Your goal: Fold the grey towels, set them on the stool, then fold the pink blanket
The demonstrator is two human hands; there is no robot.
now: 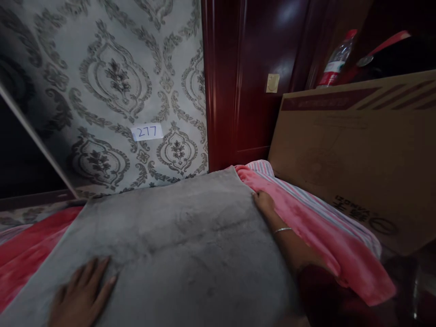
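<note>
A grey plush blanket lies spread out, with a long crease running across its middle. My left hand rests flat on its near left part, fingers stretched out and apart. At the blanket's right edge, my right hand has its fingers curled round the border; the fingertips are partly hidden. Under that edge, a pink-red plush blanket shows, and beneath it a striped cloth in white, pink and grey. More red plush cloth is visible on the left.
A large cardboard box stands at the right, with a red-capped plastic bottle behind its top edge. Straight ahead are a patterned wall with a paper label reading 277, and a dark red wooden panel. A dark screen-like panel is at left.
</note>
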